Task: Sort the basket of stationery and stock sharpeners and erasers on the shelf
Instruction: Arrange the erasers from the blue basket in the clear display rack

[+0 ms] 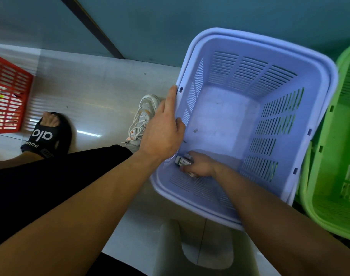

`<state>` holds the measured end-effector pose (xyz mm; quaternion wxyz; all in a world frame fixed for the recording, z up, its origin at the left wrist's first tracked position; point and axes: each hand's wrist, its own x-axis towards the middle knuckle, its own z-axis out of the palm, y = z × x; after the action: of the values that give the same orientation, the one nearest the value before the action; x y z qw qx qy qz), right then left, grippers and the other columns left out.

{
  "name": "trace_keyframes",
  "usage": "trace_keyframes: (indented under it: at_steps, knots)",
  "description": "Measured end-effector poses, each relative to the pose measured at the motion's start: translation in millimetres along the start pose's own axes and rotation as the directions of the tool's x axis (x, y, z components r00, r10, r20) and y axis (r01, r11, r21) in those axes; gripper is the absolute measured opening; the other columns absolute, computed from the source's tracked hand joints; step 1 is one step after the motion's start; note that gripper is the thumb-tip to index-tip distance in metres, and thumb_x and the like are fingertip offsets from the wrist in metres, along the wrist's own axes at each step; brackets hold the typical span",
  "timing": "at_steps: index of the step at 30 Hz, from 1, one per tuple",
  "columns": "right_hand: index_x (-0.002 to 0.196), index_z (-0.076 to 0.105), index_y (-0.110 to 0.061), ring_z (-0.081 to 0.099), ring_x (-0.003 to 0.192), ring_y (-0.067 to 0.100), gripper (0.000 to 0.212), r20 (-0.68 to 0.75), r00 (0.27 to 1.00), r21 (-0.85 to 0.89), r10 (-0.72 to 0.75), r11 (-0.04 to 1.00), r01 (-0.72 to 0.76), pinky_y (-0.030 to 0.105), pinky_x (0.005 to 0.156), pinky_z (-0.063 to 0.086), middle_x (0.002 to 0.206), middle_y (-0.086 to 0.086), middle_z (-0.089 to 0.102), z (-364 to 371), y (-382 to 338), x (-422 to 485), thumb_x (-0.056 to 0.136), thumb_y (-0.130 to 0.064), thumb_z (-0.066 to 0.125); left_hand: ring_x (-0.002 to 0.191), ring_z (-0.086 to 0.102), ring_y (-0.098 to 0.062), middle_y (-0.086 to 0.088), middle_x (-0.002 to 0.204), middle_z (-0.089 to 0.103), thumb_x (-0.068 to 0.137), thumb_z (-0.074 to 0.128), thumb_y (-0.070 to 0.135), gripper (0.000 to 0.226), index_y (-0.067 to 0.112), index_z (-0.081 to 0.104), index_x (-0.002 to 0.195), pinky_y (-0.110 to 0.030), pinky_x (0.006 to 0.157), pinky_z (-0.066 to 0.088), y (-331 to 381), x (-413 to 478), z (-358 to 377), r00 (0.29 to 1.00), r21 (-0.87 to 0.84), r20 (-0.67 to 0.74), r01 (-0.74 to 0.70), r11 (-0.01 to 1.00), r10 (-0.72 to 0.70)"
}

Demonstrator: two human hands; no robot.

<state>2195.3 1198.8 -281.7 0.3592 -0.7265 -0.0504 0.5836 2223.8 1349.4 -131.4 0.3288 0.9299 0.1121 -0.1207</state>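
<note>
A lilac slotted basket (319, 80) stands tilted in front of me, its floor almost bare. My left hand (162, 128) grips the basket's left rim, thumb inside and fingers along the outside. My right hand (200, 163) reaches into the near left corner of the basket and holds a few small white boxed erasers (183, 161) against the bottom. A tiny dark scrap (195, 130) lies on the basket floor. The shelf is not in view.
A green basket (329, 176) sits right of the lilac one, a red basket (8, 92) at far left. A black sandal (47, 134) and a white sneaker (144, 116) stand on the pale tiled floor. A grey stool (170, 242) is below me.
</note>
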Motion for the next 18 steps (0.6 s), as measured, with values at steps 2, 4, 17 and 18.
trace_keyframes:
  at_steps: [2, 4, 17, 18]
  knots:
    - [0.097, 0.056, -0.024, 0.062, 0.070, 0.013, 0.022, 0.041, 0.999, 0.077, -0.010, 0.997, 0.006, 0.028, 0.060, 0.053, 0.086, -0.003, 0.061, -1.0, 0.0, -0.7, 0.089, -0.024, 0.076, 0.104, 0.058, -0.030, -0.011, 0.144, 0.045, 0.098, 0.048, 0.012, 0.078, 0.026, 0.005, 0.161, -0.046, 0.085, 0.052, -1.0, 0.1, 0.5, 1.000, 0.002, 0.001, -0.002, 1.000, 0.002]
    - [0.091, 0.054, -0.018, 0.059, 0.069, 0.015, 0.021, 0.036, 0.999, 0.128, -0.007, 0.992, 0.002, 0.024, 0.053, 0.050, 0.081, -0.001, 0.058, -2.6, -2.3, -5.0, 0.089, -0.016, 0.075, 0.103, 0.059, -0.031, -0.011, 0.143, 0.046, 0.099, 0.048, 0.013, 0.077, 0.027, 0.005, 0.161, -0.044, 0.084, 0.052, -1.3, -0.1, 0.7, 1.000, 0.006, 0.000, -0.003, 1.000, 0.003]
    - [0.115, 0.056, -0.017, 0.059, 0.071, 0.013, 0.038, -0.482, 0.868, 0.289, -0.122, 0.913, 0.289, 0.028, 0.057, 0.053, 0.097, 0.001, 0.062, -71.1, -38.8, -115.0, 0.086, -0.009, 0.078, 0.112, 0.058, -0.032, -0.008, 0.137, 0.049, 0.088, 0.061, 0.021, 0.052, 0.014, 0.052, 0.139, -0.047, 0.092, 0.052, 3.5, -8.9, -26.2, 0.975, 0.076, -0.155, -0.150, 0.986, 0.160]
    - [0.114, 0.056, -0.018, 0.058, 0.071, 0.014, 0.037, -0.528, 0.839, 0.314, -0.128, 0.889, 0.333, 0.029, 0.057, 0.053, 0.096, 0.002, 0.062, -76.7, -39.8, -133.3, 0.086, -0.008, 0.078, 0.111, 0.059, -0.031, -0.007, 0.134, 0.051, 0.088, 0.062, 0.021, 0.046, 0.014, 0.056, 0.133, -0.044, 0.091, 0.052, 9.4, -11.7, -28.9, 0.952, 0.127, -0.192, -0.216, 0.968, 0.237]
